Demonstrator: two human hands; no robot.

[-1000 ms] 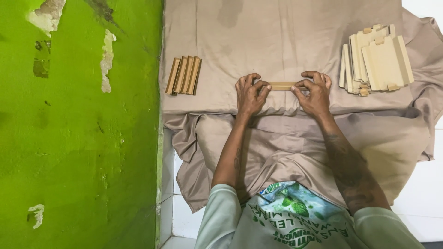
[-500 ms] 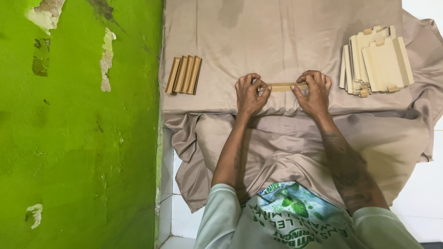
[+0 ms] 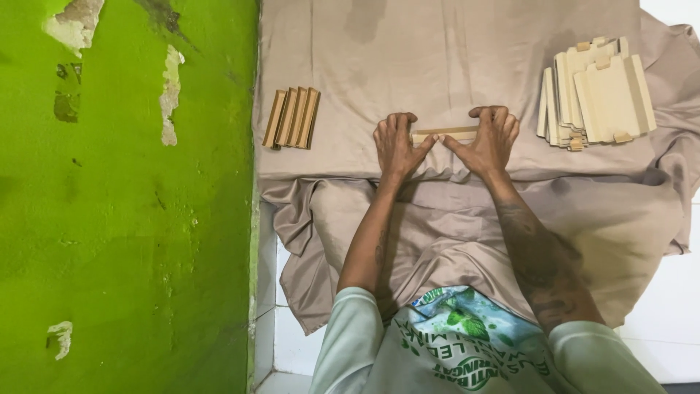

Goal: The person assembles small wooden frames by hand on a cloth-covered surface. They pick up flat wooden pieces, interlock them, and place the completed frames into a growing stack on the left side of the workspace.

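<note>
Your left hand (image 3: 397, 142) and right hand (image 3: 490, 136) rest on a beige cloth (image 3: 437, 66), each closed on one end of a small, flat, pale wooden piece (image 3: 445, 134) held level between them, thumbs angled toward each other beneath it. At nine o'clock from your hands lies a row of darker wooden strips (image 3: 292, 118). At three o'clock sits a stack of pale wooden boards (image 3: 594, 91). A green wall (image 3: 124, 219) fills the left.

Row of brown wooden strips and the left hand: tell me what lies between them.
Nothing but bare beige cloth lies between the row of brown wooden strips and the left hand, as the head view shows.
</note>
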